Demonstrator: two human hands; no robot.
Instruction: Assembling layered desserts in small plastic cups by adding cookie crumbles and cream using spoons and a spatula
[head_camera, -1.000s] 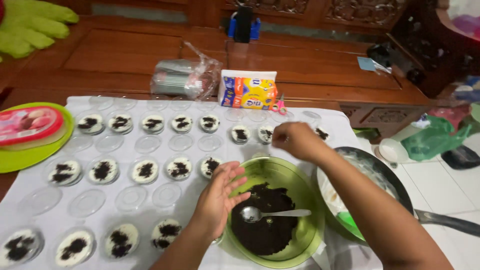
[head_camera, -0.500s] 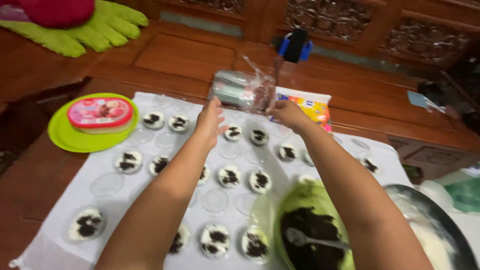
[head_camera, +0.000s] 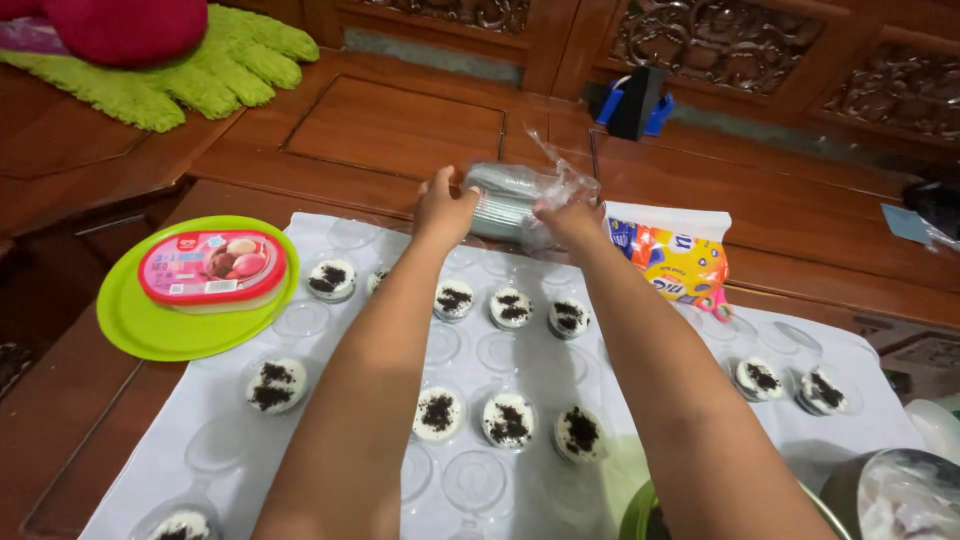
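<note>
On the white sheet (head_camera: 700, 400) of small clear cups with cream and dark crumbs (head_camera: 510, 420), your left hand (head_camera: 445, 205) and right hand (head_camera: 570, 218) now grip the clear plastic sleeve of stacked lids (head_camera: 515, 200) at its far edge, just reached before.

Both hands grip a clear plastic sleeve of stacked silvery lids (head_camera: 515, 203) at the far edge of the white sheet (head_camera: 600, 385).
The left hand (head_camera: 443, 208) clasps the sleeve's left end; the right hand (head_camera: 570, 220) holds its right end, beneath the crumpled open plastic; small clear cups of white cream with dark crumbs (head_camera: 510, 419) stand in rows on the sheet; a pink-lidded oval ice cream tub (head_camera: 212, 268) rests on a round lime-green plate (head_camera: 150, 325) at left; a yellow-and-white printed packet (head_camera: 675, 260) lies just right of the sleeve.
</note>
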